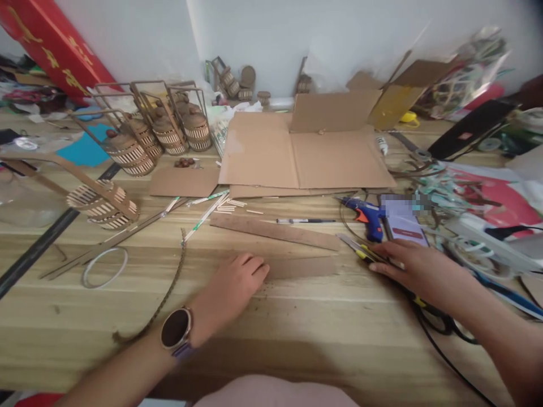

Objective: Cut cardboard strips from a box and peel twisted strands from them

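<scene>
My left hand [244, 280], with a watch on its wrist, has its fingers curled at the left end of a short cardboard strip [303, 268]; what its fingertips hold, if anything, is hidden. On the right, my right hand [401, 263] reaches over a yellow and black utility knife [362, 252], its fingers around the handle. A longer brown strip [275, 230] lies beyond my left hand, and a pen [305, 221] is behind that strip. The blue glue gun [370, 217] rests beside a phone [403, 222], just past my right hand.
Small woven baskets [127, 152] with tall handles stand at the left. A flattened cardboard box [263, 150] covers the back middle. Short white sticks [227, 208], a white ring [104, 268] and a braided cord [169, 293] lie about. Scissors and cables crowd the right.
</scene>
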The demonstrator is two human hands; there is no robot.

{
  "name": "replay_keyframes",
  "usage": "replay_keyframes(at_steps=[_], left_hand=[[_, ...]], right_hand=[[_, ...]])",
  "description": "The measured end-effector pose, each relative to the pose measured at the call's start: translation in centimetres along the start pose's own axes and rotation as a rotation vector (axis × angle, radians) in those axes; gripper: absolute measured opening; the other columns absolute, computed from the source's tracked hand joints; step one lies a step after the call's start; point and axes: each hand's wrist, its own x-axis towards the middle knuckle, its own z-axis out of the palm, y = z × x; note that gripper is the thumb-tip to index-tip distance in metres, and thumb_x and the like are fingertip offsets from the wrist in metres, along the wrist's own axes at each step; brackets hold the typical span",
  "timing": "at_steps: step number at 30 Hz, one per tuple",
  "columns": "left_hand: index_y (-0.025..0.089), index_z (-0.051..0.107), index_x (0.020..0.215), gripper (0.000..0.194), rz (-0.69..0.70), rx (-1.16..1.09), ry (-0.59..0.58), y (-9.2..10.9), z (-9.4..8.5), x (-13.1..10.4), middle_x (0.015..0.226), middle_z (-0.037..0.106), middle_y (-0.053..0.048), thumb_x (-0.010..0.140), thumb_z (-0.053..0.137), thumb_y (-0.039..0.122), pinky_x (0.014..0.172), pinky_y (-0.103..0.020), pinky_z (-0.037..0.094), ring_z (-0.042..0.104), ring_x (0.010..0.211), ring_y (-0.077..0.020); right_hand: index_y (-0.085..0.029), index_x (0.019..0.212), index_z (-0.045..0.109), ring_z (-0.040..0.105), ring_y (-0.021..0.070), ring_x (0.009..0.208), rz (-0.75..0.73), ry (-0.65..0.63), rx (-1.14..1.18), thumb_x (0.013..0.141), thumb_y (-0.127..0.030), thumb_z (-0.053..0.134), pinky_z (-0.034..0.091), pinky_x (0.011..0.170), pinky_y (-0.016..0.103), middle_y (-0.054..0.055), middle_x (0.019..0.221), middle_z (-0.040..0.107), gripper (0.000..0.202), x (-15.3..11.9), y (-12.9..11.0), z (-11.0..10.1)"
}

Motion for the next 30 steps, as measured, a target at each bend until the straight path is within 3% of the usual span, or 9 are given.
replay_keyframes(at_steps=[5, 9, 12, 15, 18, 21, 23, 25, 30], left_hand=[[0.016, 0.064, 0.121, 0.037, 0.011, -0.013, 0.021, -0.1, -0.1, -0.2, 0.124, 0.069, -0.009, 0.093, 0.048, 0.000, 0.088, -0.037, 0.055, 0.061, 0.107, -0.0233], [0.017, 0.064, 0.124, 0.039, 0.009, -0.003, 0.001, -0.1, 0.0, -0.4, 0.125, 0.069, -0.008, 0.092, 0.047, -0.001, 0.089, -0.039, 0.056, 0.062, 0.109, -0.0240], [0.016, 0.063, 0.127, 0.041, -0.001, -0.002, 0.001, 0.0, 0.0, -0.5, 0.127, 0.068, -0.008, 0.093, 0.047, 0.000, 0.092, -0.040, 0.055, 0.061, 0.113, -0.0245], [0.016, 0.062, 0.128, 0.042, -0.006, -0.007, 0.005, 0.1, 0.1, -0.6, 0.129, 0.068, -0.009, 0.093, 0.048, 0.000, 0.093, -0.041, 0.055, 0.061, 0.113, -0.0248], [0.016, 0.063, 0.128, 0.042, -0.015, -0.021, 0.015, 0.2, 0.3, -0.5, 0.130, 0.067, -0.008, 0.092, 0.049, 0.000, 0.094, -0.041, 0.055, 0.061, 0.114, -0.0248], [0.017, 0.064, 0.126, 0.039, -0.032, -0.039, 0.043, 0.2, 0.6, -0.4, 0.129, 0.068, -0.007, 0.093, 0.051, 0.002, 0.093, -0.041, 0.056, 0.062, 0.113, -0.0247], [0.017, 0.065, 0.125, 0.037, -0.035, -0.049, 0.068, 0.2, 0.9, -0.5, 0.128, 0.068, -0.008, 0.094, 0.051, 0.003, 0.092, -0.041, 0.056, 0.062, 0.113, -0.0243], [0.017, 0.066, 0.124, 0.035, -0.029, -0.058, 0.091, 0.1, 1.1, -0.5, 0.127, 0.069, -0.008, 0.095, 0.051, 0.004, 0.092, -0.040, 0.056, 0.062, 0.112, -0.0239], [0.016, 0.067, 0.122, 0.032, -0.007, -0.063, 0.148, 0.0, 1.7, -0.6, 0.126, 0.069, -0.008, 0.096, 0.051, 0.006, 0.090, -0.040, 0.058, 0.062, 0.111, -0.0242]], right_hand=[[-0.019, 0.120, 0.067, 0.070, 0.0348, 0.095, 0.113, 0.010, -0.095, 0.089, -0.047, 0.053, 0.054, 0.078, 0.046, 0.017, 0.114, 0.070, 0.044, -1.7, 0.0, 2.1], [-0.015, 0.109, 0.069, 0.069, 0.0344, 0.088, 0.142, -0.015, -0.081, 0.086, -0.049, 0.050, 0.054, 0.080, 0.049, 0.017, 0.102, 0.069, 0.045, -1.2, -0.4, 2.0], [-0.017, 0.099, 0.067, 0.067, 0.0334, 0.086, 0.171, 0.119, 0.052, 0.082, -0.056, 0.050, 0.053, 0.083, 0.050, 0.017, 0.096, 0.065, 0.045, -1.3, -0.8, 0.9], [-0.024, 0.095, 0.059, 0.065, 0.0313, 0.082, 0.300, 0.174, 0.335, 0.076, -0.063, 0.056, 0.054, 0.073, 0.046, 0.012, 0.090, 0.063, 0.044, -1.6, -2.3, -0.7], [-0.028, 0.103, 0.051, 0.065, 0.0215, 0.064, 0.541, 0.010, 0.887, 0.072, -0.067, 0.067, 0.053, 0.055, 0.036, 0.004, 0.091, 0.067, 0.052, -1.8, -5.2, -1.7], [-0.029, 0.105, 0.047, 0.059, 0.0116, 0.050, 0.678, -0.101, 1.303, 0.065, -0.069, 0.077, 0.047, 0.045, 0.026, 0.000, 0.094, 0.070, 0.064, -1.8, -8.3, -1.6], [-0.028, 0.102, 0.047, 0.053, 0.0082, 0.046, 0.732, -0.136, 1.456, 0.061, -0.069, 0.081, 0.042, 0.042, 0.021, -0.002, 0.085, 0.071, 0.067, -1.9, -9.8, -1.1], [-0.027, 0.101, 0.048, 0.054, 0.0081, 0.050, 0.783, -0.153, 1.597, 0.060, -0.065, 0.084, 0.045, 0.046, 0.021, -0.002, 0.081, 0.070, 0.067, -2.0, -10.8, -0.6], [-0.027, 0.104, 0.053, 0.054, 0.0102, 0.060, 0.812, -0.103, 1.795, 0.066, -0.048, 0.086, 0.049, 0.050, 0.024, -0.004, 0.078, 0.064, 0.054, -2.4, -12.2, 0.1]])
